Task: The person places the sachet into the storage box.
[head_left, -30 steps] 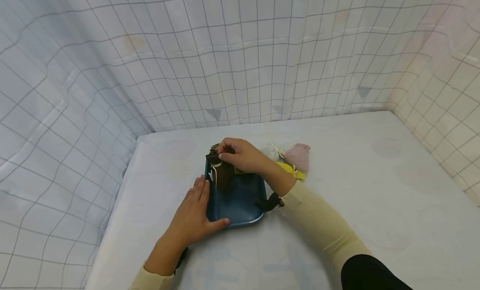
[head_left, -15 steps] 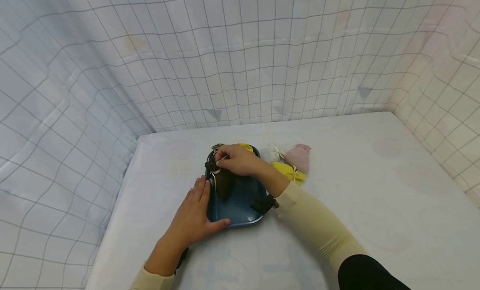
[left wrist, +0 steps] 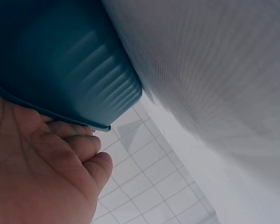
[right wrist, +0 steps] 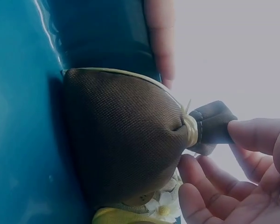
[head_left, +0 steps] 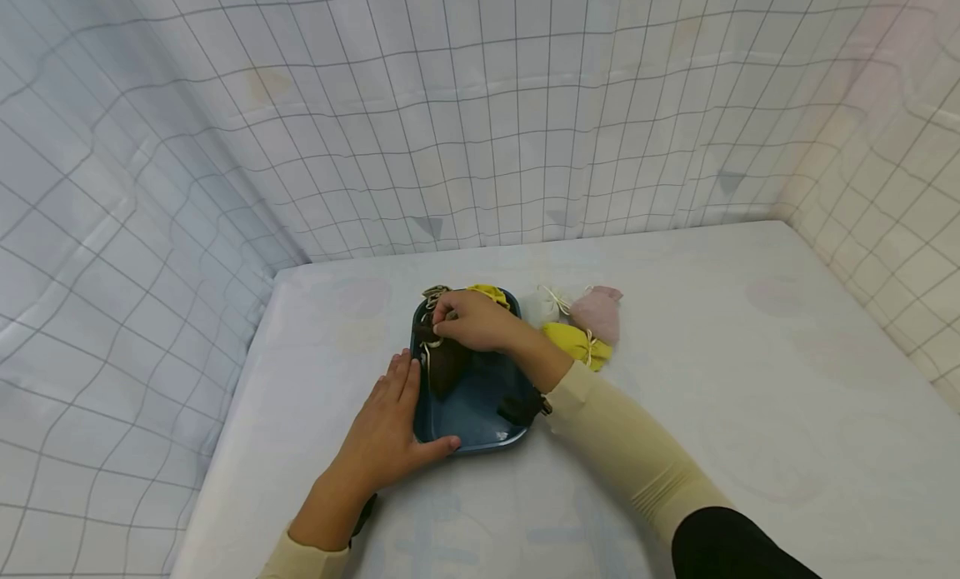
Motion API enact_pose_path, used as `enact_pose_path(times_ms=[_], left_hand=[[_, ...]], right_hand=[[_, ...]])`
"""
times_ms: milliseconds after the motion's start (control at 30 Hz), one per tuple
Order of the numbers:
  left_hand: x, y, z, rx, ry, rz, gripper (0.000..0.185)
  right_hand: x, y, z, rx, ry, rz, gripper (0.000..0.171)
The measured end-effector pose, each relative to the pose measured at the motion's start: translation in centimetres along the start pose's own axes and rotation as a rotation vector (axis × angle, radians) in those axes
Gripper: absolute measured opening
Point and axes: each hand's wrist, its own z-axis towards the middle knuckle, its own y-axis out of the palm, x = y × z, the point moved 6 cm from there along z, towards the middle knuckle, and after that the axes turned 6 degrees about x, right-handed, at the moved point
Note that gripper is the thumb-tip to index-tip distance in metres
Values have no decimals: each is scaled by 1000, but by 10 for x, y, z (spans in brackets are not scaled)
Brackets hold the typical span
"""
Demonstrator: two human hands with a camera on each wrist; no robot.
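A brown drawstring pouch (head_left: 447,366) tied with a cream cord is at the left side of a blue tray (head_left: 480,425). My right hand (head_left: 476,319) pinches its gathered top between thumb and fingers. In the right wrist view the brown pouch (right wrist: 126,135) has its base close to the tray floor; whether it touches, I cannot tell. My left hand (head_left: 386,425) rests along the tray's near-left rim, fingers straight and thumb spread along the front edge. The left wrist view has the ribbed tray wall (left wrist: 88,70) beside the fingers.
Inside the tray at the back lie a yellow pouch (head_left: 491,294) and a patterned bundle (head_left: 435,294), both partly hidden. Right of the tray sit a white pouch (head_left: 549,302), a pink pouch (head_left: 597,314) and another yellow pouch (head_left: 573,342). A gridded curtain (head_left: 510,121) surrounds the table.
My right hand has come slightly nearer and lower, with the brown pouch in its fingers. The yellow pouch at the tray's back has come into fuller view. My left hand stays put.
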Motion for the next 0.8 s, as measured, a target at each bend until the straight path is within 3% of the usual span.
enact_pose_path(times_ms=[500, 800], left_hand=[[2, 0, 1, 5, 16, 4, 125], [3, -1, 1, 20, 21, 8, 124]], right_hand=[[1, 3, 1, -76, -4, -38, 11], [-2, -31, -15, 8, 20, 104, 22]])
